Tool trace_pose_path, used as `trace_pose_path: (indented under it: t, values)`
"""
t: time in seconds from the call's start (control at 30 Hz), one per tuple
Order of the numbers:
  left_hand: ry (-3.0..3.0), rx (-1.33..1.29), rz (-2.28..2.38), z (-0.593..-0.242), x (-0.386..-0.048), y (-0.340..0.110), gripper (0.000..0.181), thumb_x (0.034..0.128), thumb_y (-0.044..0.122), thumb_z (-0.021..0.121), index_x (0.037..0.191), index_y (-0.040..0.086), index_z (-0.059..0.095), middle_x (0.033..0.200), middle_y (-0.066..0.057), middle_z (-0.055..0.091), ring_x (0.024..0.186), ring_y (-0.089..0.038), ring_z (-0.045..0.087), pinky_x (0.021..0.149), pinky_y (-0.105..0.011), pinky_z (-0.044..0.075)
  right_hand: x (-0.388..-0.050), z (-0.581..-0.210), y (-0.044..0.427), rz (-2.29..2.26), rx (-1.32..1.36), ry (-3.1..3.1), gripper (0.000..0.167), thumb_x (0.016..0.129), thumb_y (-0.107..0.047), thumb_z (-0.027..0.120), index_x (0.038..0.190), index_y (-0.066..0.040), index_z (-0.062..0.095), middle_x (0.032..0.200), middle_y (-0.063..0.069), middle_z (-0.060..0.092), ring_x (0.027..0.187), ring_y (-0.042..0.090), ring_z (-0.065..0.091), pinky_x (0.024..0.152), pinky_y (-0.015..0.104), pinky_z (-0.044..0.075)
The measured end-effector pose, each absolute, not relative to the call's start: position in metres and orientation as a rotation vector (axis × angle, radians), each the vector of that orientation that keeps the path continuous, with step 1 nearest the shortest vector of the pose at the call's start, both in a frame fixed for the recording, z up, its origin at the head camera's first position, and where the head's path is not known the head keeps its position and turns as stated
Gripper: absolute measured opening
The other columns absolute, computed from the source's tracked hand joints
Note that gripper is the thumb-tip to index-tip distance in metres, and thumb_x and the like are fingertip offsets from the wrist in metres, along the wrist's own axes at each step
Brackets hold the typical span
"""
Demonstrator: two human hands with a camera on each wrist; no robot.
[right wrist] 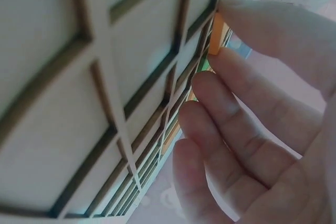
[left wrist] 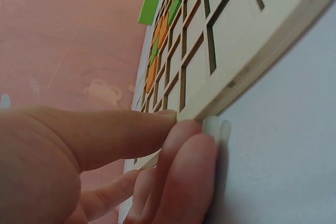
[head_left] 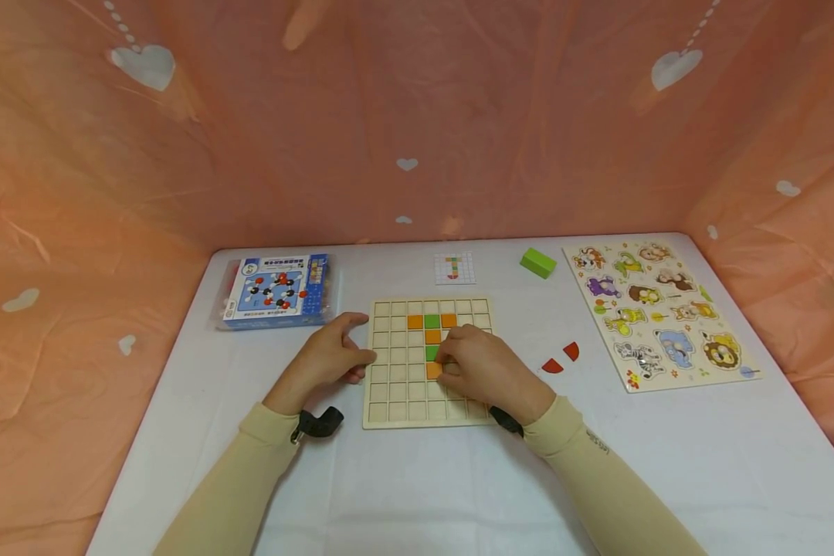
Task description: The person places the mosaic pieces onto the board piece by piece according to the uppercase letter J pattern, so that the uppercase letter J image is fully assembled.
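A wooden grid board (head_left: 396, 390) lies flat on the table. Orange and green square tiles sit in its cells, three along an upper row and more running down a column below. My right hand (head_left: 489, 367) is over the board and pinches an orange square tile (right wrist: 217, 34) between thumb and index finger, at the lower end of that column. The remaining fingers of that hand curl loosely beside the cells. At the board's left edge, my left hand (head_left: 327, 355) holds the rim, thumb on it and curled fingers (left wrist: 191, 174) against its side.
Behind the board lies a small pattern card (head_left: 454, 268). A green block (head_left: 538, 262) stands right of the card. Two red quarter-circle pieces (head_left: 552, 366) lie to the right, before an animal puzzle board (head_left: 667, 316). A boxed molecule kit (head_left: 274, 292) is at the back left.
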State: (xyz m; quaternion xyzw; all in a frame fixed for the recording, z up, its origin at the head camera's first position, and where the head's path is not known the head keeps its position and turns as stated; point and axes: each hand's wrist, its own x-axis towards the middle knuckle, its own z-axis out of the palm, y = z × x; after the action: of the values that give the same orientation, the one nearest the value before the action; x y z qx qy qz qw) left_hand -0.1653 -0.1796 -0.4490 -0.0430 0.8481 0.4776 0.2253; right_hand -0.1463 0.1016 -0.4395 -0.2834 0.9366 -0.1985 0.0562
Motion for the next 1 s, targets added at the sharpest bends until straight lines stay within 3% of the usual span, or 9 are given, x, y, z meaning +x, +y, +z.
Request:
trace_pose_path:
  t: [0.5,1.0]
  values:
    - [2.348,-0.106,1.298,-0.4476,-0.1649,-0.1801,0.074,0.0968,0.014,0.081,0.161,0.012,0.044,0.088,-0.012,0.066,0.064,-0.016,0.068,0.063,-0.029,0.065,-0.1467,-0.4382,0.1037,-0.622,-0.879,2.858,0.008,0.088,-0.018,0.085,0.093,-0.013,0.081,0.092,-0.005,0.067,0.094,0.015,0.061,0.082,0.032,0.056]
    - [2.344,-0.105,1.305,-0.4482,-0.1652,-0.1801,0.074,0.0974,0.013,0.079,0.162,0.012,0.043,0.089,-0.012,0.066,0.066,-0.015,0.068,0.064,-0.028,0.065,-0.1475,-0.4383,0.1051,-0.596,-0.896,2.864,0.017,0.090,-0.026,0.089,0.099,-0.013,0.083,0.097,-0.004,0.071,0.100,0.017,0.065,0.089,0.036,0.060]
